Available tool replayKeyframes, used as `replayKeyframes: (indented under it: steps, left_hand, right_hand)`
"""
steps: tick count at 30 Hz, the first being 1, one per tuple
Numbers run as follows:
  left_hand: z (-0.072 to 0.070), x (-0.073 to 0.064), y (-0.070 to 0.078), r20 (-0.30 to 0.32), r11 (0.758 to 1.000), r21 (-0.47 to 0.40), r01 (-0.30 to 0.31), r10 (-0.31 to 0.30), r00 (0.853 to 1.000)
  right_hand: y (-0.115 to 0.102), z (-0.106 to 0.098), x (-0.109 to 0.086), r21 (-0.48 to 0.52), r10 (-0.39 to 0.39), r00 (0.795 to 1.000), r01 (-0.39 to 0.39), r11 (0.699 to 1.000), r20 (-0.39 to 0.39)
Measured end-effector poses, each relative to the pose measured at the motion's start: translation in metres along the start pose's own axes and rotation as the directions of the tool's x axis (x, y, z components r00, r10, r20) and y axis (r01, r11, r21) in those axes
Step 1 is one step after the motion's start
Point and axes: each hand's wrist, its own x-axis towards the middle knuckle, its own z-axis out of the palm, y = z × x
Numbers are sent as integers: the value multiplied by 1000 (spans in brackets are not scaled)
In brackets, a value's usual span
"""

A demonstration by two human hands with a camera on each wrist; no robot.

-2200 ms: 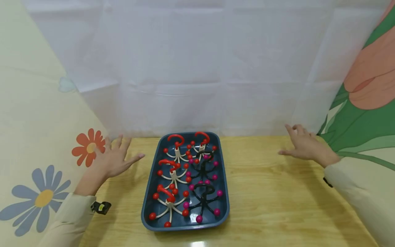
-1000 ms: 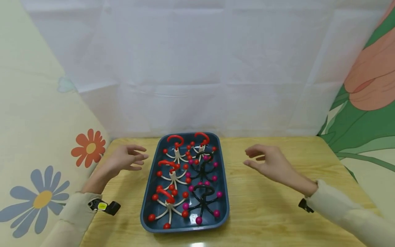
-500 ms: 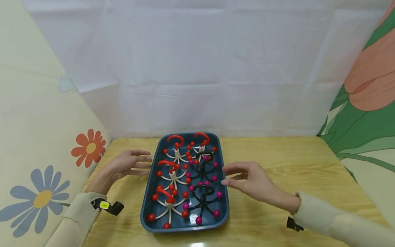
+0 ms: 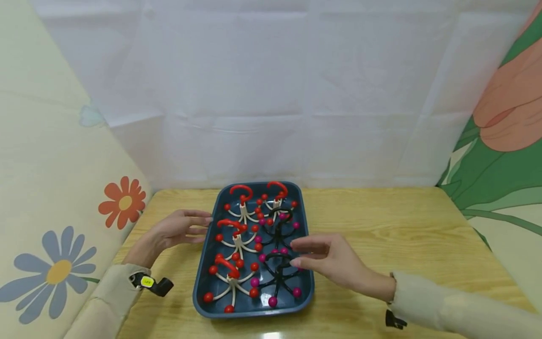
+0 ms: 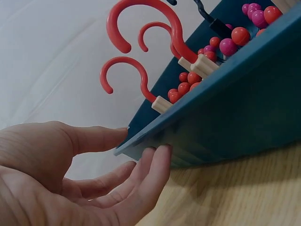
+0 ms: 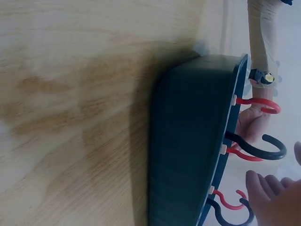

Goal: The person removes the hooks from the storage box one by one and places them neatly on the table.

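Observation:
A dark blue tray holds several hook-handled claw massagers. Along its left side and back are white-legged ones with red balls and red hooks, such as the front-left massager. Two black massagers with magenta balls, the front one and one behind it, lie at the right. My left hand is at the tray's left rim; in the left wrist view its thumb is level with the rim and its fingers are by the outer wall. Over the right rim, my right hand has thumb and fingers apart beside the front black hook.
The tray stands on a light wooden table. A white sheet hangs behind, with a flower-printed cloth at the left and another printed cloth at the right. Bare wood lies to the tray's right.
Both hands have come inward from wide apart: the left to the tray's left rim, the right leftward and nearer, over the right rim to the front black hook. The tray and massagers stay put.

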Motion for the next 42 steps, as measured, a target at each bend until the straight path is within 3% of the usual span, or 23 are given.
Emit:
replayKeyframes:
  steps: [8, 14, 22, 29, 42]
  left_hand:
    - [2, -1, 0, 11, 1000, 21, -1, 1, 1000]
    - [4, 1, -1, 8, 1000, -13, 5, -5, 1000]
    - [5, 5, -5, 26, 995, -95, 12, -10, 1000]
    - [6, 4, -4, 52, 993, -114, -1, 7, 999]
    - [2, 5, -1, 81, 989, -145, 14, -2, 997]
  right_hand:
    - [6, 8, 3, 15, -16, 1000, 16, 1000, -5]
    - [8, 13, 2, 6, -52, 999, 52, 999, -1]
    - [9, 17, 1, 8, -17, 1000, 17, 1000, -18]
    - [11, 18, 2, 2, 12, 1000, -12, 1000, -24]
    - [9, 16, 9, -51, -14, 1000, 13, 999, -24]
